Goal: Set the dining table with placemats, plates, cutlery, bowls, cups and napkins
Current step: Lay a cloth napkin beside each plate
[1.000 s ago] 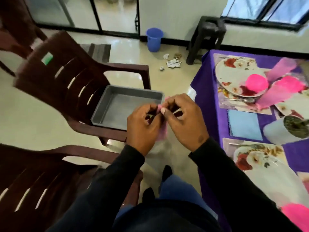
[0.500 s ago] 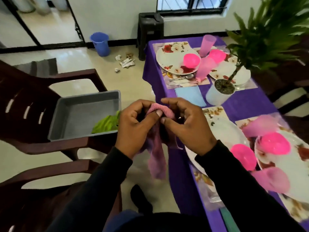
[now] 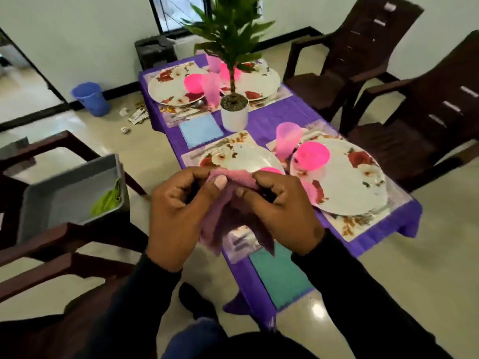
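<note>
My left hand [image 3: 178, 213] and my right hand [image 3: 282, 211] both pinch the top edge of a pink cloth napkin [image 3: 220, 218], which hangs below them over the near left corner of the purple table [image 3: 272, 117]. Four floral plates on placemats lie on the table, such as the near right plate [image 3: 355, 182] with a pink bowl [image 3: 312, 155] and a pink cup [image 3: 286, 138]. A blue napkin [image 3: 201, 130] lies mid-left and a teal napkin [image 3: 281, 275] at the near edge. The near left plate [image 3: 246, 158] is partly hidden by my hands.
A potted plant [image 3: 233, 110] stands at the table's middle. On a brown chair [image 3: 59, 237] to my left rests a grey tray [image 3: 62, 195] with a green napkin [image 3: 107, 200] inside. Two brown chairs [image 3: 425, 110] stand on the right. A blue bin [image 3: 90, 98] sits by the wall.
The view has swung right from the chair and tray to the table. My hands stay closed on the pink napkin, which now hangs over the table's near left corner.
</note>
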`<move>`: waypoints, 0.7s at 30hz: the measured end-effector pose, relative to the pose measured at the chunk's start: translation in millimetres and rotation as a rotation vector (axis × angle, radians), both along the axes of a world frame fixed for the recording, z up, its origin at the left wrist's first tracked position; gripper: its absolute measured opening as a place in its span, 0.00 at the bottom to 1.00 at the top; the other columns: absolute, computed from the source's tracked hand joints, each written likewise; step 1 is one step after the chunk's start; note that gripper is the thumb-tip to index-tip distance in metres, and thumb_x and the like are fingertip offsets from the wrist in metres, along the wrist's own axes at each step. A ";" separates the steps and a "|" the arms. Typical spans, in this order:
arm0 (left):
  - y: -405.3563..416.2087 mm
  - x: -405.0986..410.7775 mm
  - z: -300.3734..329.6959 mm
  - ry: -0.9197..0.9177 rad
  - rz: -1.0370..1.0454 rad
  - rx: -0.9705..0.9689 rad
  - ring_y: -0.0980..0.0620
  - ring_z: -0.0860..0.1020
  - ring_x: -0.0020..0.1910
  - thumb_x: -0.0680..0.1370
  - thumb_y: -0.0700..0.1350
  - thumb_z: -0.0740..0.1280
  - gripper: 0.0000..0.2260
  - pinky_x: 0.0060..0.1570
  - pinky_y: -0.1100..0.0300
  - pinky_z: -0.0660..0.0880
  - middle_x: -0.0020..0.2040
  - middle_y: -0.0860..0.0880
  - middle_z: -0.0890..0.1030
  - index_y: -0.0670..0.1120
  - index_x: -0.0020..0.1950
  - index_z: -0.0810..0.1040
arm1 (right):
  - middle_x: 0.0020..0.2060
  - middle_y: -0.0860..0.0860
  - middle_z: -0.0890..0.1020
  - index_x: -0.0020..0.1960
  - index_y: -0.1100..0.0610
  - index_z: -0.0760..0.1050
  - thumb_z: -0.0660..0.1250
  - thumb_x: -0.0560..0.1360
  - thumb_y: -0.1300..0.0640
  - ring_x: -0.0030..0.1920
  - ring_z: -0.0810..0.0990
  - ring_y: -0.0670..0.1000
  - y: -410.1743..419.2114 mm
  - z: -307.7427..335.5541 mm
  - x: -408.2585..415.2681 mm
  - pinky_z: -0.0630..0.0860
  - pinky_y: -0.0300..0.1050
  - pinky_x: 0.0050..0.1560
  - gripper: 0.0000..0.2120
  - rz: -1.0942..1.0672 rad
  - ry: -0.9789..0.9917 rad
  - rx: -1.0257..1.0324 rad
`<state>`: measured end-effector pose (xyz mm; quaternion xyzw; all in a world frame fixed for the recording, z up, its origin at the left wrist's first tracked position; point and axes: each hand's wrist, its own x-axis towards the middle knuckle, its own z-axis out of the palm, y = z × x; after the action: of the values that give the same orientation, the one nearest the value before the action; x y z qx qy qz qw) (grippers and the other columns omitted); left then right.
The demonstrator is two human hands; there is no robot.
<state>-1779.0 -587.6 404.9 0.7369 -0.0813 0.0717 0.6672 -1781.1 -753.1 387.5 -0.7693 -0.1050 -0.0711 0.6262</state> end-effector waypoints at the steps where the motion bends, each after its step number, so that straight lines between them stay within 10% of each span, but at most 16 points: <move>1: -13.3 -14.7 4.4 0.001 0.002 0.012 0.57 0.83 0.45 0.78 0.42 0.69 0.04 0.45 0.63 0.78 0.45 0.51 0.86 0.44 0.49 0.84 | 0.31 0.45 0.78 0.40 0.59 0.79 0.69 0.76 0.65 0.33 0.74 0.42 -12.0 0.7 -13.2 0.71 0.40 0.36 0.06 -0.005 -0.011 0.010; 6: -54.7 -68.1 25.2 -0.028 0.020 0.063 0.55 0.82 0.45 0.79 0.44 0.67 0.06 0.45 0.60 0.80 0.45 0.50 0.86 0.47 0.48 0.83 | 0.34 0.54 0.80 0.43 0.62 0.79 0.69 0.78 0.60 0.36 0.77 0.55 -45.9 4.9 -65.8 0.74 0.55 0.37 0.07 0.001 -0.093 -0.007; 21: -129.9 -73.9 22.9 -0.032 -0.049 -0.253 0.58 0.77 0.43 0.83 0.40 0.64 0.09 0.45 0.67 0.74 0.42 0.58 0.81 0.52 0.47 0.80 | 0.33 0.47 0.78 0.38 0.52 0.77 0.73 0.75 0.55 0.35 0.76 0.46 -176.7 -10.7 -121.5 0.74 0.46 0.38 0.08 0.030 0.163 -0.551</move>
<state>-1853.0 -717.5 427.8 0.6434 -0.1004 0.0767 0.7550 -1902.6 -929.8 376.8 -0.9119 -0.0810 0.0315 0.4011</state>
